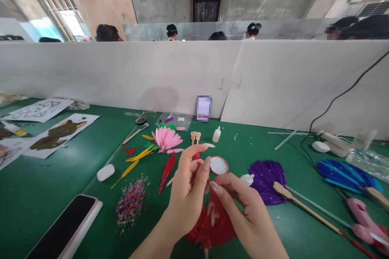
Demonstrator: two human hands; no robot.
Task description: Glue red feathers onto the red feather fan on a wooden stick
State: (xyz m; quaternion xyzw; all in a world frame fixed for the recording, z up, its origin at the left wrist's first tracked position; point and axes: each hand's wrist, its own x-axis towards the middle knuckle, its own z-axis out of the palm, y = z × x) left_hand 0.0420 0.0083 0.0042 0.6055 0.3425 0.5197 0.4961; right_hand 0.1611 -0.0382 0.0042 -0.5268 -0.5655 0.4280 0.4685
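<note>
My left hand (188, 194) is closed, thumb against curled fingers, with its index finger raised. A red feather (216, 200) runs between it and my right hand (244, 206), which pinches it by thumb and fingertips. Beneath both hands lies a red feather fan (199, 232), its wooden handle pointing toward me. The hands hide much of the fan. Just beyond them are a round white lid with a red rim (219, 165) and a white nozzle tip (247, 179). A loose red feather (167, 173) rests left of my left hand.
Pink feathers (166, 139), yellow feathers (136, 158) and a heap of coloured scraps (130, 202) lie left. A phone (65, 228) is at front left. A small glue bottle (216, 134) stands behind. Right are a purple fan (266, 180), blue fan (346, 176) and pink glue gun (364, 224).
</note>
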